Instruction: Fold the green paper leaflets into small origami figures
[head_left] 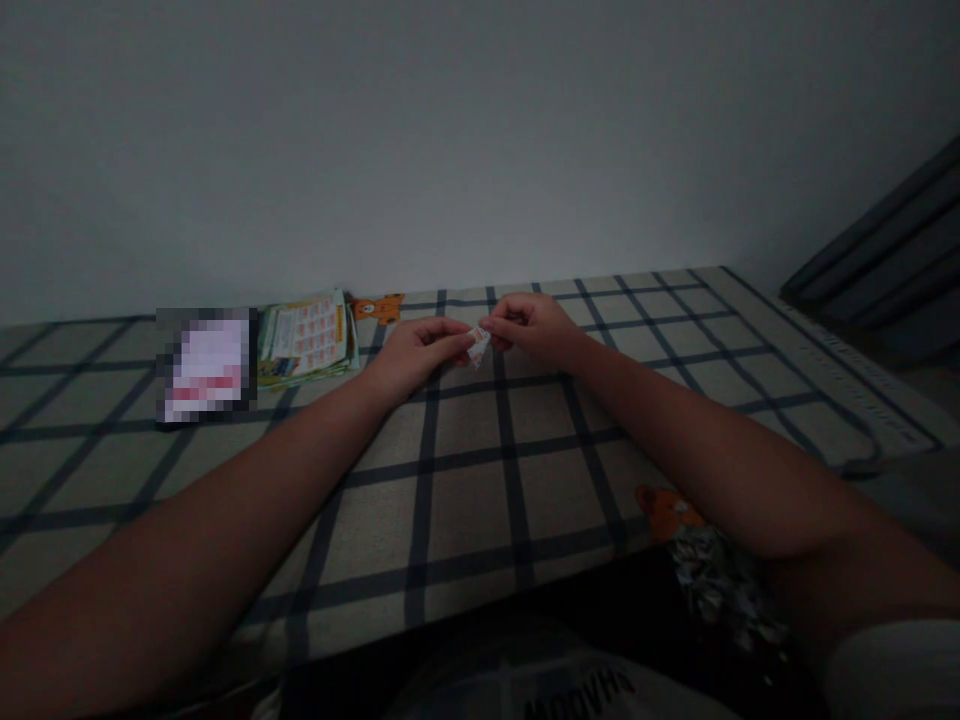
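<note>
My left hand (412,356) pinches the paper scrap (478,347); my right hand (538,326), dimly seen, apparently does too; I'd grip lightly.

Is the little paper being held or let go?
Held: the left hand pinches the little paper at one side, and the right hand pinches its top.
</note>
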